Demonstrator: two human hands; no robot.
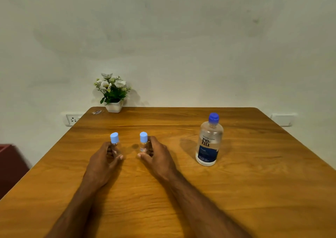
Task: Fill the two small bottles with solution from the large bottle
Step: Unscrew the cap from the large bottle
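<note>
Wooden table fills my view, pushed against a pale wall, with a potted plant at its far edge. Large bottle stands upright to my right, well apart from both hands, dark blue cap on and clear liquid showing through most of its body. I judge it the heaviest item here: rigid clear plastic, a smooth label band, likely slick if wet. I would grip it around the mid-body, just above the label, and expect some give if squeezed. Left small bottle and right small bottle stand upright near the table centre, close together but not touching, each with a pale blue cap in place. I read them as light, stiff and easy to tip, so a hold low on the body suits them. My left hand curls round the left one, thumb in front; my right hand wraps the right one, fingers behind and thumb low near its base. Hands are apart, one bottle each. No cap is off yet, so filling has not begun. Whether the small bottles hold any liquid, I cannot tell.
</note>
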